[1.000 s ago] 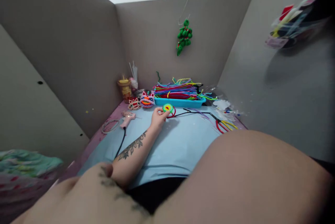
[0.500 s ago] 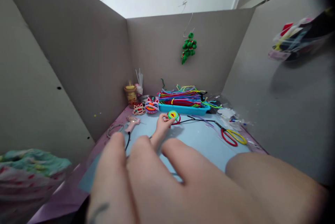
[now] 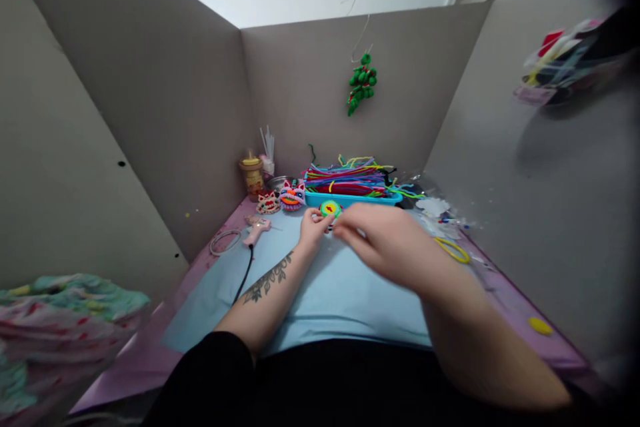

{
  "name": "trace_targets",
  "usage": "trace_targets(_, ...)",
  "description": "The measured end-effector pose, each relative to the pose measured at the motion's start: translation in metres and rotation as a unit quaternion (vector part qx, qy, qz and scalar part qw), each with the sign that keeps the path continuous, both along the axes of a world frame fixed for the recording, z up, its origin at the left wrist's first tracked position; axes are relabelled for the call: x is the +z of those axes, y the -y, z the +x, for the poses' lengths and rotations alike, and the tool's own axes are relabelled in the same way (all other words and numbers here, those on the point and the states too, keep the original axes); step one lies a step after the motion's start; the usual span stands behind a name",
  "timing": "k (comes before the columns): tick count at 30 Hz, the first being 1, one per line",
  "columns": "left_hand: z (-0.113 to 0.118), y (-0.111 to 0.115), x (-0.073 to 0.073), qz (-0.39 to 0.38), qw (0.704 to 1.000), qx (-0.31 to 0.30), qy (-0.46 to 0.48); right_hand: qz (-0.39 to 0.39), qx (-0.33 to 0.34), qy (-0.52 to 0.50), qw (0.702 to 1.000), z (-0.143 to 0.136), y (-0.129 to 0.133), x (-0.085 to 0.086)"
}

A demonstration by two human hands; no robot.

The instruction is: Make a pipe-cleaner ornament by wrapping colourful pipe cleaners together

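A small round disc (image 3: pixel 331 209) made of what looks like coiled pipe cleaners, with a green rim, yellow inside and a red mark in the middle, is pinched in my left hand (image 3: pixel 313 227). Right beside it, my right hand (image 3: pixel 377 234) is closed with its fingertips together. Whatever it pinches is hidden; a small dark bit shows between the two hands. Beyond the disc stands a blue tray (image 3: pixel 353 200) heaped with colourful pipe cleaners (image 3: pixel 350 180). Behind my right wrist, only the yellow handle of the scissors (image 3: pixel 454 250) shows.
A pink glue gun (image 3: pixel 256 230) and its cord lie to the left. Two fuzzy animal-face pieces, a pink one (image 3: pixel 268 203) and a purple one (image 3: pixel 292 195), sit near a brown cup (image 3: pixel 252 179). Grey panels enclose three sides; a green ornament (image 3: pixel 362 84) hangs at the back.
My right hand has dropped from close before the camera to beside the disc, and its fingers have closed. It now covers the scissors' red handle. My left hand still pinches the disc.
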State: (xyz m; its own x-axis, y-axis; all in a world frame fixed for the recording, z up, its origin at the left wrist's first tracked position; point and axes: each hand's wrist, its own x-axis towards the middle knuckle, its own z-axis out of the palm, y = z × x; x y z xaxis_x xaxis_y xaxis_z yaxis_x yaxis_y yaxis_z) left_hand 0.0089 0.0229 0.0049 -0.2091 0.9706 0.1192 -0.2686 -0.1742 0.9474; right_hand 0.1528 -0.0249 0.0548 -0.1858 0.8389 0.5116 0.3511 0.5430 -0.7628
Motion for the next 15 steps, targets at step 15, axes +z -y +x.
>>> trace_targets(15,0.008,0.002,0.001,0.017,0.999,-0.035,-0.022,-0.037,-0.100,-0.087,0.991,-0.009,-0.048,-0.051)
